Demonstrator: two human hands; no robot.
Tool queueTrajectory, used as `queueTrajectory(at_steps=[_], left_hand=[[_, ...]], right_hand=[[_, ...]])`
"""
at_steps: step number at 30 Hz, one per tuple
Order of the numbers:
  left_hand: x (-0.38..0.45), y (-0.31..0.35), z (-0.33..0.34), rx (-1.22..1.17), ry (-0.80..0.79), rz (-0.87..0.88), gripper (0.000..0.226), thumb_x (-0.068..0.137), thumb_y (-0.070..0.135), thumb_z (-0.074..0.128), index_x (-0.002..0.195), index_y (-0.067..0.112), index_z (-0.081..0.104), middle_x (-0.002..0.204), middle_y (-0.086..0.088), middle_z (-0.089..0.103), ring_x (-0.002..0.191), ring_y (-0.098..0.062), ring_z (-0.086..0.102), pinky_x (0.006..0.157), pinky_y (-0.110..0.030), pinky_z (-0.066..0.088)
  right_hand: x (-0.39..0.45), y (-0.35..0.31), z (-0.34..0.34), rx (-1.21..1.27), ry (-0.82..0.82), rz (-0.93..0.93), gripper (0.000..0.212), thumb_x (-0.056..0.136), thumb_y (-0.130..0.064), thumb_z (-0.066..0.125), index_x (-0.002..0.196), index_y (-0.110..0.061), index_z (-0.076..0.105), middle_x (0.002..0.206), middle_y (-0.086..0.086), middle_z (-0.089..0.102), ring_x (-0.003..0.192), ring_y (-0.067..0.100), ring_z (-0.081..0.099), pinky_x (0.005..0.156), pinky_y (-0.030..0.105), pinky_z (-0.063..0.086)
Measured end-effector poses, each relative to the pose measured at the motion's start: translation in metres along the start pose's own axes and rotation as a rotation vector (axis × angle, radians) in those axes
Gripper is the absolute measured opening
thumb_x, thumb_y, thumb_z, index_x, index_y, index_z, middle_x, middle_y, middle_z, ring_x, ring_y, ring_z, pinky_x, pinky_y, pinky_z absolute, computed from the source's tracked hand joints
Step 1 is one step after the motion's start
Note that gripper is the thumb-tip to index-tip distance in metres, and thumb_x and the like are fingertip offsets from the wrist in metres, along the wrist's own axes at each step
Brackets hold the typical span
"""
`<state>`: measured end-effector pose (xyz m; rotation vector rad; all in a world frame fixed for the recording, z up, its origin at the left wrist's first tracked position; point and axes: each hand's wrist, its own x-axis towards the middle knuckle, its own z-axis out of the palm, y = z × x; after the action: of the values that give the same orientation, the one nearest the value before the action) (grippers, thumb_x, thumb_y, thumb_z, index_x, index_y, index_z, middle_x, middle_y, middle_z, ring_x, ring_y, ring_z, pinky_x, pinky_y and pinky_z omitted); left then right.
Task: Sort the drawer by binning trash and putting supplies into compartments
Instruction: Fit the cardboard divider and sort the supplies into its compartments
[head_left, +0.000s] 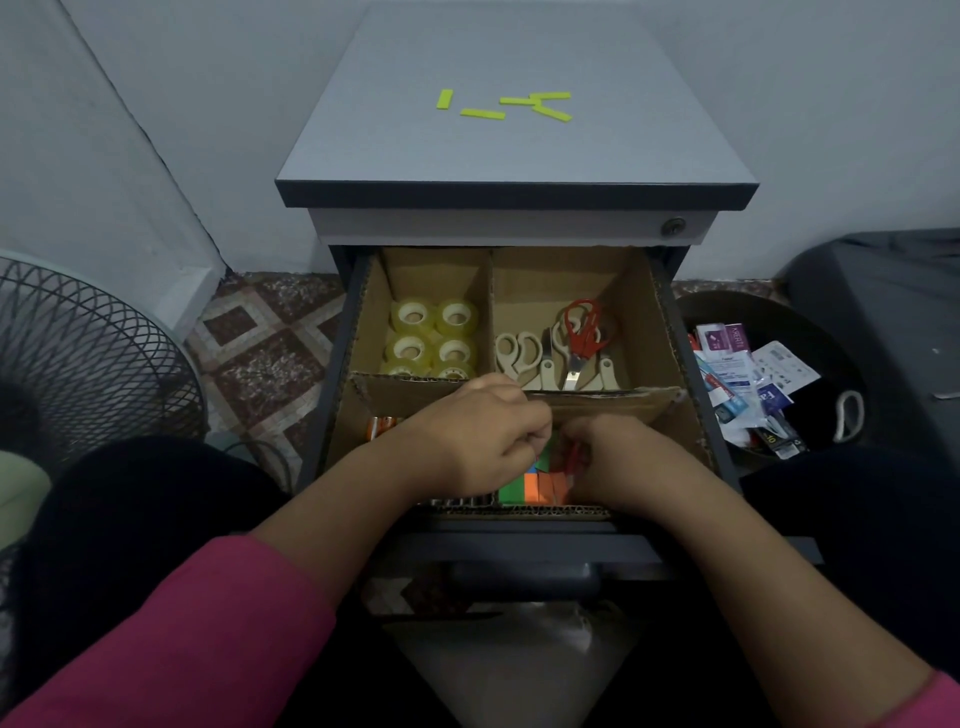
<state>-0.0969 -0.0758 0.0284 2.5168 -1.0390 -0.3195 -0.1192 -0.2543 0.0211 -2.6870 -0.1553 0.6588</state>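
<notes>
The open drawer (670, 332) holds cardboard compartments. Several clear tape rolls (434, 338) fill the back left one. Beige and red scissors (563, 345) lie in the back right one. In the front compartment, green and orange sticky-note pads (532, 488) stand in a row, and an orange item (382, 427) lies at the left. My left hand (475, 441) is curled over the pads, and what it holds is hidden. My right hand (608, 462) pinches a small orange-red piece just beside the pads.
A dark bin (810, 322) right of the drawer holds several torn wrappers (748, 384). Yellow-green strips (506, 106) lie on the cabinet top (519, 156). A black fan guard (88, 358) stands on the left over the tiled floor.
</notes>
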Motion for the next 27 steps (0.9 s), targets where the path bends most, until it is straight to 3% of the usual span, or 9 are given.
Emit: queueTrajectory(at_steps=[10, 18, 22, 27], left_hand=[[-0.0009, 0.0001, 0.0006, -0.002, 0.007, 0.009, 0.012, 0.088, 0.018, 0.049, 0.079, 0.026, 0.047, 0.086, 0.006, 0.053, 0.098, -0.01, 0.041, 0.104, -0.031, 0.03], [-0.0003, 0.0, 0.0002, 0.0, 0.008, 0.01, 0.01, 0.088, 0.018, 0.049, 0.081, 0.024, 0.049, 0.088, 0.005, 0.055, 0.098, -0.01, 0.042, 0.101, -0.029, 0.032], [-0.0003, -0.0008, 0.0007, 0.009, 0.016, 0.015, 0.01, 0.088, 0.017, 0.049, 0.081, 0.024, 0.049, 0.088, 0.004, 0.055, 0.097, -0.01, 0.042, 0.101, -0.029, 0.032], [0.0005, -0.0015, 0.0008, -0.001, 0.018, 0.03, 0.011, 0.087, 0.018, 0.049, 0.08, 0.026, 0.047, 0.085, 0.005, 0.054, 0.095, -0.01, 0.041, 0.102, -0.031, 0.032]], right_hand=[[0.0038, -0.0011, 0.0022, -0.042, 0.003, -0.006, 0.018, 0.07, -0.037, 0.071, 0.077, -0.034, 0.054, 0.088, -0.007, 0.062, 0.094, 0.018, 0.063, 0.085, 0.035, 0.052], [0.0045, 0.0029, 0.0037, -0.028, 0.041, 0.004, 0.024, 0.068, -0.034, 0.075, 0.072, -0.032, 0.052, 0.089, -0.006, 0.063, 0.09, 0.016, 0.062, 0.082, 0.034, 0.053], [0.0048, 0.0041, 0.0023, -0.053, 0.198, -0.03, 0.011, 0.077, -0.034, 0.067, 0.087, -0.032, 0.063, 0.092, -0.001, 0.066, 0.091, 0.021, 0.064, 0.076, 0.032, 0.053], [0.0044, -0.0052, 0.004, -0.256, 0.263, -0.18, 0.02, 0.089, -0.034, 0.056, 0.106, -0.032, 0.064, 0.102, 0.002, 0.065, 0.098, 0.024, 0.062, 0.071, 0.028, 0.044]])
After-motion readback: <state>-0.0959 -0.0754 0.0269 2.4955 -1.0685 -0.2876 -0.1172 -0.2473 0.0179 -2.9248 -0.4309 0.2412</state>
